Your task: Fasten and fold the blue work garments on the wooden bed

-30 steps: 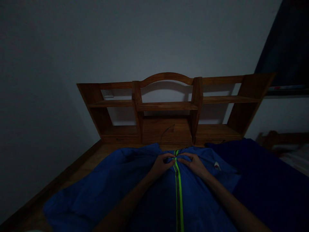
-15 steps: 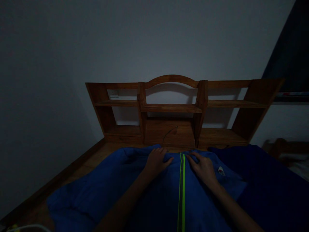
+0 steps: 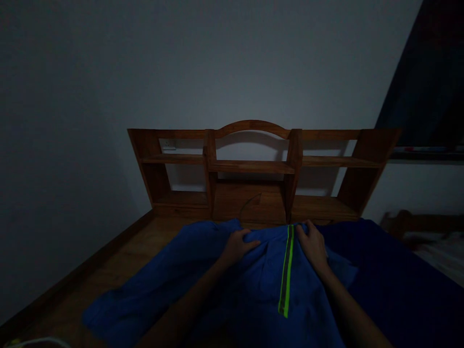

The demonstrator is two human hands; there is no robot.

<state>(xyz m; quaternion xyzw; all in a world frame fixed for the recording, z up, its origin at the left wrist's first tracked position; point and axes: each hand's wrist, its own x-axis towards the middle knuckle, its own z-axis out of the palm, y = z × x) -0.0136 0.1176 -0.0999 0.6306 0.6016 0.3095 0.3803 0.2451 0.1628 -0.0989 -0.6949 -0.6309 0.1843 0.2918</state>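
Left hand (image 3: 236, 247) and right hand (image 3: 313, 245) both gripped the blue cloth (image 3: 267, 270), neon stripe (image 3: 286, 270) between them — mid-adjusting, I'd guess — next move probably called for steady grips.

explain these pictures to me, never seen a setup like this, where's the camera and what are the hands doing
There is no machine here, just a person's two bare hands. The camera is worn on that person's head, looking forward and down, so every picture comes from that one view.

The left hand and right hand pinch the far edge of a blue cloth, perhaps a garment. A stripe with bright green borders runs down it, just left of the right hand. The cloth lies spread over a wooden surface, with a darker blue cloth at the right. Behind stands a wooden shelf unit. The light is dim, so fine details are lost.
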